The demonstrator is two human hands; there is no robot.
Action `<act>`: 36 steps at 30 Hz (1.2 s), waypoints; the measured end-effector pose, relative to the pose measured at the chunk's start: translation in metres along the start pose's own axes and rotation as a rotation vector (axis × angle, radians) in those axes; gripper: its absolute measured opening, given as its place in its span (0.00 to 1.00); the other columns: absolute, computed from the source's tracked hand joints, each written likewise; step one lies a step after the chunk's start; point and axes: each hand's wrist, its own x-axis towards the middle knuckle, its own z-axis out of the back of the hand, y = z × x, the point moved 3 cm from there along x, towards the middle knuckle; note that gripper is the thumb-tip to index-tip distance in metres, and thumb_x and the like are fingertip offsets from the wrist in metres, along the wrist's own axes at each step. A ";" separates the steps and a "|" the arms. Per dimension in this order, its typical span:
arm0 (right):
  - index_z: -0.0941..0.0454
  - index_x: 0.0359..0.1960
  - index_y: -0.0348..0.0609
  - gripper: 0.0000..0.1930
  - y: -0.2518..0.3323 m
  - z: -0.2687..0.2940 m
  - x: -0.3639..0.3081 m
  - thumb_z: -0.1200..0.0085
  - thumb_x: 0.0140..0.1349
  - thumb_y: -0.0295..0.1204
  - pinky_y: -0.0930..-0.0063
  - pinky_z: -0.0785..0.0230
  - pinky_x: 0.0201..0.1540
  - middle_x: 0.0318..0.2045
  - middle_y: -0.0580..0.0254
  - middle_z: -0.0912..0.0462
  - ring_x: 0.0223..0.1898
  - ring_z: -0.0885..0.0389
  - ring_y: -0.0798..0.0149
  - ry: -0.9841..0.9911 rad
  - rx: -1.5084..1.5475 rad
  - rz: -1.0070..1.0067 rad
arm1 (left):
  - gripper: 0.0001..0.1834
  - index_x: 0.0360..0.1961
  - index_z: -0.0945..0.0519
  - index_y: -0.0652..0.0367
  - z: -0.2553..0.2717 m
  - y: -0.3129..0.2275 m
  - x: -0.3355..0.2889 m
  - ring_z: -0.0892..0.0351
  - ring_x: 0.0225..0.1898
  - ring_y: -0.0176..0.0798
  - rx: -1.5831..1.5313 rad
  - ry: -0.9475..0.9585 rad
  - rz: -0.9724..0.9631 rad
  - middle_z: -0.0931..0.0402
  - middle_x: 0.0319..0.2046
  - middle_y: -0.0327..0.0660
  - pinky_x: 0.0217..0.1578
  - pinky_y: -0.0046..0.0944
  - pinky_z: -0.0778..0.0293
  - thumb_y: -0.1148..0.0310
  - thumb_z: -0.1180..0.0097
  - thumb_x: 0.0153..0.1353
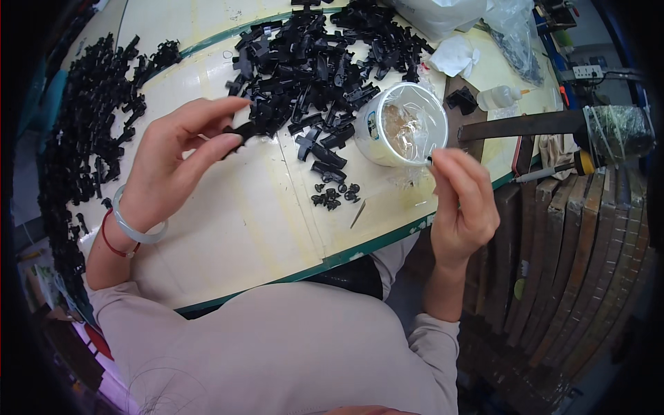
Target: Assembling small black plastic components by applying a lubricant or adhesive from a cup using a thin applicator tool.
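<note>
My left hand [173, 155] is closed in a pinch around a black plastic part [242, 133], at the near left edge of a heap of similar black parts [304, 69]. The thumb hides some of the held part. To the right, my right hand [465, 204] pinches a small dark piece [430, 160] between thumb and fingertips, close to the near rim of a white tub [365, 131]. Clear plastic film and something brownish show inside the tub. Several small black pieces [333, 196] lie on the table between my hands, beside a thin pointed tool [357, 214].
Another long heap of black parts [83, 131] covers the table's left side. Toward the back right are a plastic bag [443, 14], a crumpled white tissue [454, 55] and a squeeze bottle [499, 97]. A dark bar [519, 126] juts in from the right, above stacked brown boards [553, 256].
</note>
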 end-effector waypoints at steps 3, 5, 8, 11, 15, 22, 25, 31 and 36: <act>0.20 0.35 0.36 0.12 -0.004 -0.004 0.022 0.41 0.47 0.15 0.75 0.28 0.32 0.32 0.57 0.20 0.31 0.20 0.61 0.098 -0.086 0.156 | 0.11 0.44 0.24 0.66 -0.020 -0.001 0.009 0.25 0.35 0.28 -0.250 0.212 0.023 0.26 0.35 0.38 0.38 0.26 0.28 0.79 0.48 0.59; 0.19 0.35 0.37 0.15 -0.005 -0.011 0.029 0.42 0.42 0.14 0.73 0.29 0.32 0.32 0.58 0.20 0.31 0.21 0.60 0.167 -0.101 0.214 | 0.09 0.41 0.24 0.68 -0.039 0.000 0.008 0.25 0.36 0.27 -0.484 0.304 0.179 0.25 0.35 0.38 0.39 0.25 0.28 0.80 0.49 0.60; 0.19 0.34 0.38 0.16 -0.008 -0.017 0.035 0.42 0.40 0.14 0.74 0.31 0.29 0.32 0.59 0.20 0.28 0.23 0.62 0.222 -0.166 0.280 | 0.08 0.41 0.24 0.68 -0.058 0.010 0.008 0.23 0.35 0.26 -0.683 0.402 0.216 0.22 0.33 0.38 0.39 0.25 0.26 0.78 0.48 0.61; 0.18 0.34 0.39 0.17 -0.009 -0.020 0.039 0.42 0.38 0.13 0.75 0.33 0.27 0.32 0.61 0.19 0.26 0.26 0.63 0.254 -0.244 0.304 | 0.09 0.41 0.24 0.67 -0.067 0.009 0.010 0.23 0.33 0.26 -0.696 0.458 0.223 0.22 0.32 0.38 0.35 0.26 0.24 0.77 0.45 0.59; 0.18 0.34 0.41 0.12 -0.006 -0.021 0.038 0.39 0.45 0.18 0.76 0.33 0.31 0.32 0.63 0.18 0.29 0.25 0.64 0.314 -0.300 0.273 | 0.09 0.40 0.23 0.67 -0.069 0.011 0.010 0.21 0.33 0.27 -0.734 0.479 0.278 0.21 0.32 0.39 0.36 0.27 0.23 0.76 0.44 0.59; 0.18 0.33 0.37 0.12 -0.004 -0.009 0.035 0.40 0.45 0.13 0.81 0.36 0.32 0.32 0.59 0.18 0.28 0.27 0.68 0.246 -0.013 0.068 | 0.09 0.39 0.23 0.68 -0.076 0.007 0.015 0.20 0.33 0.30 -0.820 0.480 0.373 0.20 0.33 0.42 0.37 0.28 0.22 0.76 0.43 0.58; 0.19 0.35 0.32 0.09 -0.013 -0.005 0.025 0.41 0.50 0.15 0.82 0.33 0.38 0.32 0.56 0.18 0.34 0.24 0.69 0.156 0.292 -0.242 | 0.09 0.39 0.23 0.68 -0.081 0.000 0.018 0.19 0.33 0.31 -0.868 0.503 0.404 0.20 0.33 0.43 0.37 0.29 0.22 0.75 0.43 0.58; 0.21 0.34 0.30 0.07 -0.008 -0.002 0.012 0.43 0.51 0.15 0.80 0.32 0.41 0.33 0.54 0.19 0.36 0.23 0.67 0.122 0.488 -0.448 | 0.10 0.40 0.23 0.67 -0.085 -0.005 0.020 0.19 0.32 0.32 -0.938 0.500 0.446 0.20 0.33 0.43 0.37 0.29 0.22 0.74 0.43 0.58; 0.20 0.34 0.32 0.10 0.018 -0.012 -0.003 0.41 0.48 0.12 0.79 0.30 0.38 0.32 0.54 0.19 0.34 0.22 0.65 0.147 0.353 -0.333 | 0.11 0.42 0.24 0.66 -0.088 -0.002 0.017 0.20 0.33 0.31 -0.977 0.490 0.424 0.20 0.33 0.42 0.37 0.29 0.22 0.73 0.43 0.59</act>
